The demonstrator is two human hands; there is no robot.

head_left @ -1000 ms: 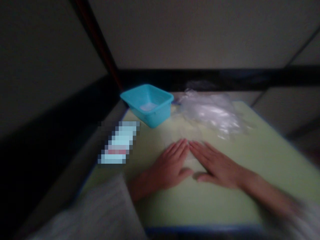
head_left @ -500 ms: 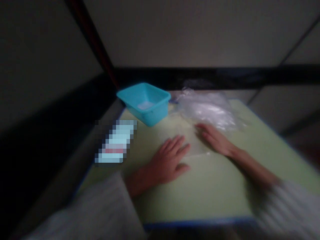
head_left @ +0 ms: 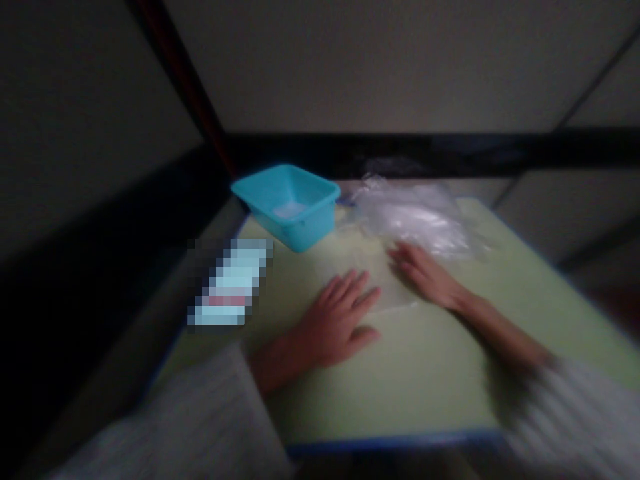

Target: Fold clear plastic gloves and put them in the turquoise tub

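A thin clear plastic bag (head_left: 395, 293) lies flat on the yellow-green table (head_left: 400, 393), hard to make out against its surface. My left hand (head_left: 337, 323) is palm down with fingers spread, its fingertips over the bag's near left part. On the bag's right side rests my right hand (head_left: 425, 273), fingers stretched out toward the left; its fingertips are blurred and nothing shows in them. Just beyond the right hand is a shiny heap of clear plastic bags (head_left: 415, 217).
A turquoise plastic basin (head_left: 310, 227) stands at the back left with something whitish at its bottom. A pixelated pale blue rectangle (head_left: 233, 280) lies along the table's left edge. Blue edging (head_left: 400, 441) runs round the table. Walls rise behind and to the left.
My right hand's fingers have shifted very slightly on the bag. The left hand stays where it was, and the view has drifted by a small amount.
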